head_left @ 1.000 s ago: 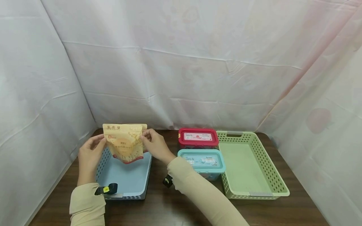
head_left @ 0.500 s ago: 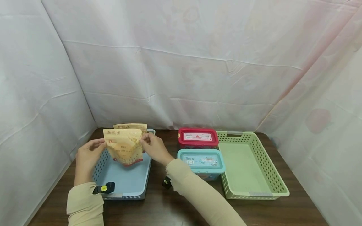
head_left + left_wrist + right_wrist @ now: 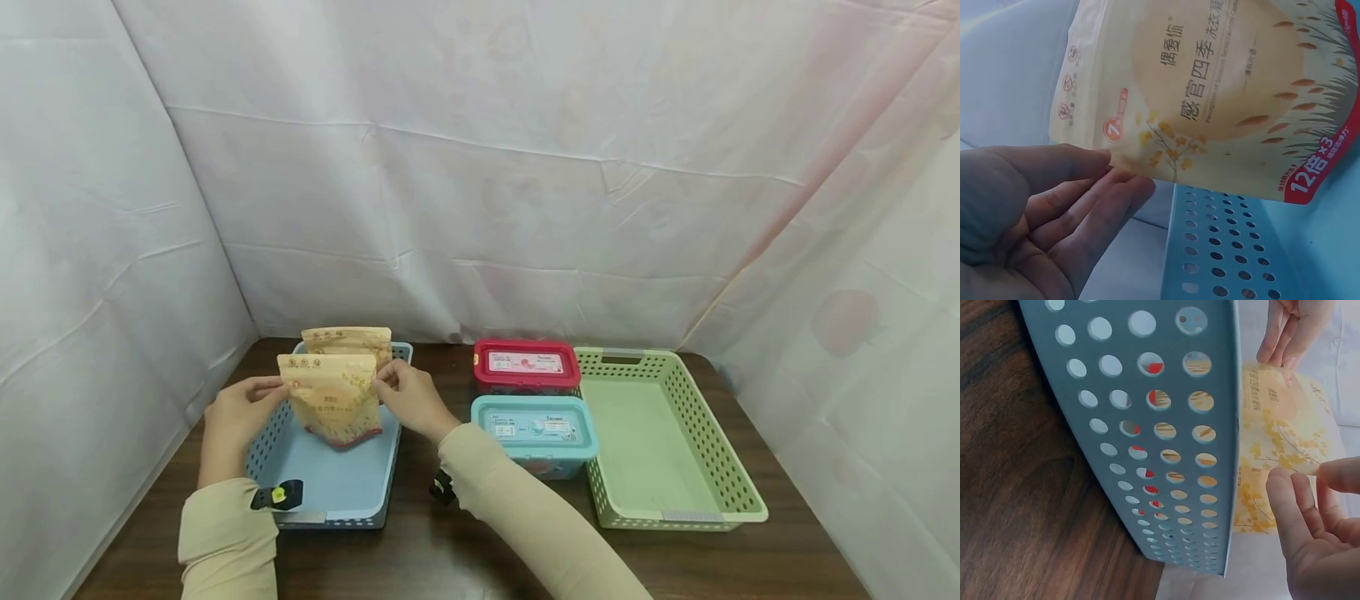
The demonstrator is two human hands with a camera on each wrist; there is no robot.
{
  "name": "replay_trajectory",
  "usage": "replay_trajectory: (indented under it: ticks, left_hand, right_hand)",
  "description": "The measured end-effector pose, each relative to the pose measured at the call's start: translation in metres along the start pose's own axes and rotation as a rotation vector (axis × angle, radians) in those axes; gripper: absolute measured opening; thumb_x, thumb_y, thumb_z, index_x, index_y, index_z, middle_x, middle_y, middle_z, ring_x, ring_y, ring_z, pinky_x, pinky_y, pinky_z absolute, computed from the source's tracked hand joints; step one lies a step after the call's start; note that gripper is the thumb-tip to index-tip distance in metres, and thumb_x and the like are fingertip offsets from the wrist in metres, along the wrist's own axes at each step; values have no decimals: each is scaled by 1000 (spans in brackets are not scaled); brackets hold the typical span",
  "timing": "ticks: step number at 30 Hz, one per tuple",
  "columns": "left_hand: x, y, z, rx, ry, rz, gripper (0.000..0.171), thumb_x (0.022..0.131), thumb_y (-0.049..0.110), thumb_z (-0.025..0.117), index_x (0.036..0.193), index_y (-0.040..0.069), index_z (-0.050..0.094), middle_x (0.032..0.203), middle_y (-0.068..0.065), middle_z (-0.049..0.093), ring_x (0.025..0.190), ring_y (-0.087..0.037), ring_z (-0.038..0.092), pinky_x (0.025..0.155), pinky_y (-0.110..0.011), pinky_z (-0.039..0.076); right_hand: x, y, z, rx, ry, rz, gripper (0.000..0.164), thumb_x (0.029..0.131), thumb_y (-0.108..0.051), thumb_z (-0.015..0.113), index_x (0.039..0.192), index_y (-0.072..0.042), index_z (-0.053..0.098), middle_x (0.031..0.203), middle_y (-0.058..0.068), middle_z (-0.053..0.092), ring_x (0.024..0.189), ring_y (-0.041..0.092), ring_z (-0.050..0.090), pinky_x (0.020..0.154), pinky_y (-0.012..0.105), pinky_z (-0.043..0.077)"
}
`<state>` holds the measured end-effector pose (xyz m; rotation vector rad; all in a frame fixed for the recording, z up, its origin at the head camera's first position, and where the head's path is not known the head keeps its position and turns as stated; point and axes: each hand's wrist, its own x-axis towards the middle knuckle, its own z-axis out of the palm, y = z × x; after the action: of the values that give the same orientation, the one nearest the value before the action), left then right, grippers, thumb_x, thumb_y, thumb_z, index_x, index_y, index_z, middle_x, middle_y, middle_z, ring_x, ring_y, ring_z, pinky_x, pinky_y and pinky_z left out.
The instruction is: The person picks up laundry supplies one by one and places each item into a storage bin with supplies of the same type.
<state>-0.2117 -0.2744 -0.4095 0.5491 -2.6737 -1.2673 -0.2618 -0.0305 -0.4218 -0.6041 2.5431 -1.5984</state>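
Note:
A cream laundry-pod pouch with a red lower band is held upright over the blue basket. My left hand pinches its left edge near the top, thumb against fingers, as the left wrist view shows close up on the pouch. On the opposite edge, my right hand pinches it between thumb and fingers. A second pouch of the same look stands behind at the basket's far end, partly hidden by the front one. Whether the front pouch's bottom touches the basket floor, I cannot tell.
Right of the blue basket stand a box with a red lid and, in front of it, one with a light blue lid. A green basket is beside them. White cloth hangs behind the wooden table.
Both hands have brought the front pouch lower and slightly nearer. More of the second pouch shows behind it now, staying in place at the basket's far end.

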Motion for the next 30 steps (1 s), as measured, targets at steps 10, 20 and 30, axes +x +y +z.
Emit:
replay_trajectory:
  ticks: [10,20,30]
  left_hand:
    - [2,-2,2,8,-27,-6,61,100,46,57,139,-1,55,130,-29,59,123,-49,49,96,-74,34]
    - [3,2,4,21,-59,1,62,101,45,56,142,-1,51,134,-29,57,126,-50,46,98,-73,33]
    - [2,2,5,27,-74,-1,67,100,49,54,145,0,47,138,-30,52,128,-52,42,98,-74,32]
  right_hand:
    - [-1,2,0,10,-11,9,10,103,-22,58,101,-14,62,87,-5,61,75,8,57,63,24,50]
    - [1,10,1,-17,-8,18,11,104,-24,57,104,-14,61,91,-6,60,79,8,56,67,24,50]
    - [2,10,0,7,-29,30,17,102,-29,59,109,-13,60,94,-4,61,80,8,58,68,25,51]
